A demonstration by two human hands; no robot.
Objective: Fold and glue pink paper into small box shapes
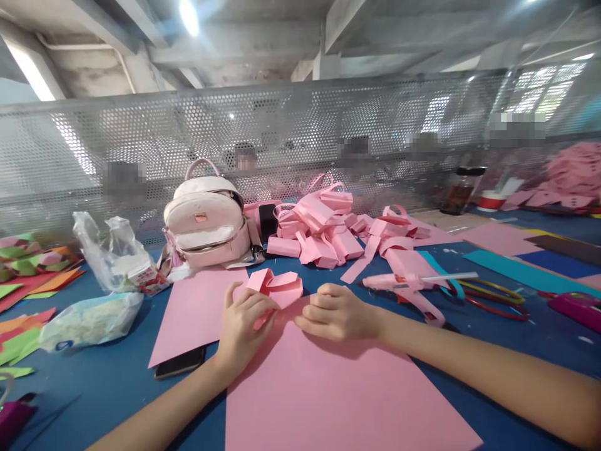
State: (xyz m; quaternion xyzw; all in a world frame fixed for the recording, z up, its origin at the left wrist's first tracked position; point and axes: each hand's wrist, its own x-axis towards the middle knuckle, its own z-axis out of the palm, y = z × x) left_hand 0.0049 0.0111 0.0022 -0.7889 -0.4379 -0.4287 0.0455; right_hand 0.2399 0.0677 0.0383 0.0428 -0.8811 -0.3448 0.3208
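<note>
A folded pink paper piece lies at the far edge of a large pink sheet on the blue table. My left hand presses on the piece's near left part, fingers curled over a fold. My right hand rests knuckles-up on the sheet just right of the piece, fingers curled down against the paper. Both forearms reach in from the bottom of the view.
A second pink sheet lies left with a dark phone under its corner. Behind are a pink backpack, a pile of folded pink paper bags, a glue gun, plastic bags and a perforated metal screen.
</note>
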